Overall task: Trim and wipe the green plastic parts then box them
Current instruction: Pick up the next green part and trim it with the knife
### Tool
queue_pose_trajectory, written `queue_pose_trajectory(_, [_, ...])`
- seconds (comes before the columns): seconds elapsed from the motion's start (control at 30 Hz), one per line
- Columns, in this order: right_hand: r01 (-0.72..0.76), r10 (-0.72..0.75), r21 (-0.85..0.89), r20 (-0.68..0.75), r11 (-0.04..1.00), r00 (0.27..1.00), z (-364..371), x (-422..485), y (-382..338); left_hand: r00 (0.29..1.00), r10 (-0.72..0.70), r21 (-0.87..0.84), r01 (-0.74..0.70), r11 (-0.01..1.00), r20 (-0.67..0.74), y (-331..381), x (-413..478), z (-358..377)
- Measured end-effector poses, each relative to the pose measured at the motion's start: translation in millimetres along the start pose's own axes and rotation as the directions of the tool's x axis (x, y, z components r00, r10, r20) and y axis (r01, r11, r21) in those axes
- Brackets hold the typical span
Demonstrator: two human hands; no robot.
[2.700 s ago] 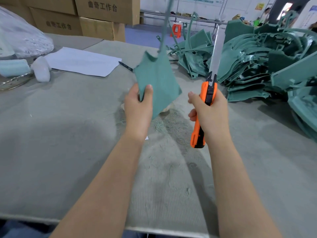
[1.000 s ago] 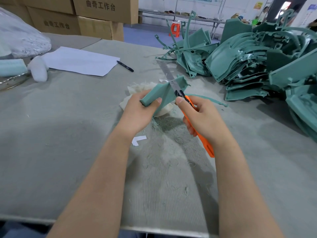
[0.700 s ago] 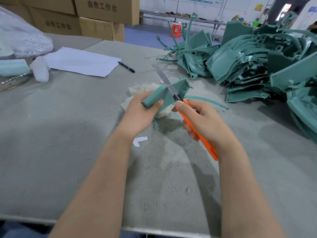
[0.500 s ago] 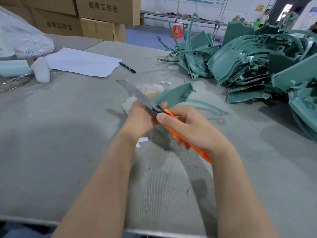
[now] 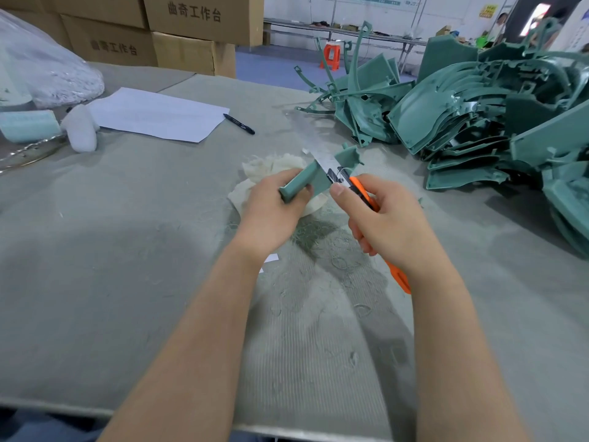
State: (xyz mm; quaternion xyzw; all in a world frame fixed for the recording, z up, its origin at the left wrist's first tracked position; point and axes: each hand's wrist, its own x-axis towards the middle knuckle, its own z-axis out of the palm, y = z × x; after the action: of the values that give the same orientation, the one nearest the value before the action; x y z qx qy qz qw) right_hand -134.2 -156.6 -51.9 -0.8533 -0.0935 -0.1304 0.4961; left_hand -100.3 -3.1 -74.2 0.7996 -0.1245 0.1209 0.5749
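Note:
My left hand (image 5: 271, 212) grips one green plastic part (image 5: 314, 177) over the middle of the grey table (image 5: 111, 250). My right hand (image 5: 382, 224) grips an orange utility knife (image 5: 363, 196), thumb near the blade. The long silver blade lies across the part's upper edge, pointing up and left. Under the part sits a white wiping cloth (image 5: 274, 169). A big heap of green plastic parts (image 5: 478, 116) lies at the back right of the table. Thin green shavings (image 5: 325, 247) litter the table below my hands.
A white paper sheet (image 5: 156, 114) and a black pen (image 5: 239, 123) lie at the back left. A clear plastic bag (image 5: 41, 74) and white foam piece (image 5: 81, 129) sit far left. Cardboard boxes (image 5: 191, 30) stack behind the table. An orange stool (image 5: 331, 55) stands beyond.
The part came down from being held up to low over the cloth. The knife blade, which swung out to the left half a second ago, is back across the part's edge.

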Motion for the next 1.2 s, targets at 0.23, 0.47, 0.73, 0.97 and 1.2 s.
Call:
queue_pose_trajectory(0.23, [0.034, -0.031, -0.100, 0.028, 0.994, 0.999, -3.9, -0.7, -1.5, 1.000, 0.002, 0.030, -0.002, 1.000, -0.003, -2.2, 0.7, 1.0])
queue_pose_trajectory(0.47, [0.034, -0.029, -0.083, 0.062, 0.996, 0.998, -4.0, -1.1, -2.7, 1.000, 0.021, 0.062, -0.021, 0.998, 0.004, -5.1, 2.0, 0.4])
queue_pose_trajectory(0.73, [0.144, -0.124, -0.109, 0.169, 0.984, 0.978, 14.7, -6.8, -12.2, 0.984, -0.171, -0.043, 0.169, 0.985, -0.049, -3.9, 9.9, 4.0])
queue_pose_trajectory(0.97, [0.046, -0.056, -0.142, -0.072, 0.989, 0.996, -0.2, -2.1, -3.6, 1.000, 0.000, 0.038, 0.001, 0.999, -0.026, -9.1, 6.8, 2.7])
queue_pose_trajectory(1.2, [0.064, -0.061, -0.147, 0.022, 0.987, 0.998, 2.3, -2.8, -4.5, 1.000, -0.014, 0.056, 0.015, 0.998, -0.023, -0.8, 1.5, 0.7])
